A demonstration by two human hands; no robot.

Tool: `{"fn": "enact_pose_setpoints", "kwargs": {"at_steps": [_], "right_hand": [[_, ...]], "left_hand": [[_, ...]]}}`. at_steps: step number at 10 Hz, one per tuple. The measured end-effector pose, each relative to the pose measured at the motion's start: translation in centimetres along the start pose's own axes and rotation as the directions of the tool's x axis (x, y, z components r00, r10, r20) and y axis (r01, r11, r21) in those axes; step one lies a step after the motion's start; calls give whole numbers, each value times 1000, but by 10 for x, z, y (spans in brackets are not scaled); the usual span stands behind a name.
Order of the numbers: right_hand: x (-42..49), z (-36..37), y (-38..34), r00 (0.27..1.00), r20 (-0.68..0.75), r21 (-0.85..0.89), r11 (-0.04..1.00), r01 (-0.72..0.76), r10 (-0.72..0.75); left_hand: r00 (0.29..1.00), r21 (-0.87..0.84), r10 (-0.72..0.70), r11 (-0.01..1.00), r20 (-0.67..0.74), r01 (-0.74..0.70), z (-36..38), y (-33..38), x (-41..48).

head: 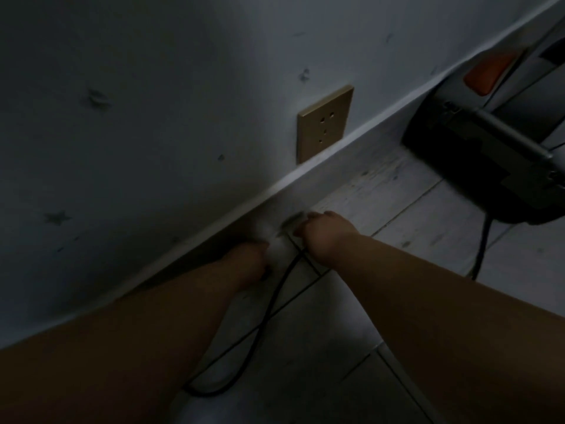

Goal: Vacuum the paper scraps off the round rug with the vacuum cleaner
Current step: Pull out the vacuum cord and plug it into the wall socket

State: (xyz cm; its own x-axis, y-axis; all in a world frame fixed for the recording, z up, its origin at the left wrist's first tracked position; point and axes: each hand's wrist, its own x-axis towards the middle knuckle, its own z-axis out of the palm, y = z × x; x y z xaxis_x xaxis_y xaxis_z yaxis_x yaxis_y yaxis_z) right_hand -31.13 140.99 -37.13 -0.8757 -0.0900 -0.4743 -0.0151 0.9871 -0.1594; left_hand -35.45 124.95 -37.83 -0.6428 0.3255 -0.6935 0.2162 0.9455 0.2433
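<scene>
**Desk:** What do the fingers have?

**Me:** On my feed the right hand (324,237) has its fingers (305,224) curled just above the floor (428,228), right at a dark smeared shape (292,223) where the black cord (266,319) ends. Motion blur hides whether they actually grip it. The left hand (249,260) is low beside it, close to the baseboard (351,148). Its fingers are lost in shadow and blur, so I cannot tell their state either.

**Desk:** And around them?

**Me:** The cord runs back from between the two hands, between my forearms, and loops on the tiles near the lower edge of the view. The baseboard cuts diagonally from lower left to upper right, and both hands are hard up against that line. Above it, on the wall (153,102), sits a brass-coloured socket (324,123), well apart from the hands.

**Desk:** The vacuum cleaner?

**Me:** The vacuum cleaner (477,154) is on the floor at the right, close to the baseboard, dark-bodied with an orange part (486,76). A cord drops from its body toward me. Open tile lies between it and the right forearm.
</scene>
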Motion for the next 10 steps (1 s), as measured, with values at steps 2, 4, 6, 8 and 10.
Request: {"fn": "enact_pose_setpoints", "kwargs": {"at_steps": [2,4,6,8,10], "right_hand": [[7,20,-18,995,99,-4,1000,-18,19],[12,27,-17,993,105,54,997,-51,45],[14,17,-12,986,-4,328,931,-158,168],[-9,-1,13,909,-111,679,699,-225,401],[-33,-40,36,844,-110,921,374,-113,525]], "left_hand": [[996,59,-85,994,-29,86,34,-36,14],[993,-20,-94,995,-67,93,43,-41,21],[979,-160,7,986,-203,-40,12,-7,14],[967,-551,28,818,-253,-168,-14,46,3],[988,-828,92,539,-122,-152,-39,91,-10]]}}
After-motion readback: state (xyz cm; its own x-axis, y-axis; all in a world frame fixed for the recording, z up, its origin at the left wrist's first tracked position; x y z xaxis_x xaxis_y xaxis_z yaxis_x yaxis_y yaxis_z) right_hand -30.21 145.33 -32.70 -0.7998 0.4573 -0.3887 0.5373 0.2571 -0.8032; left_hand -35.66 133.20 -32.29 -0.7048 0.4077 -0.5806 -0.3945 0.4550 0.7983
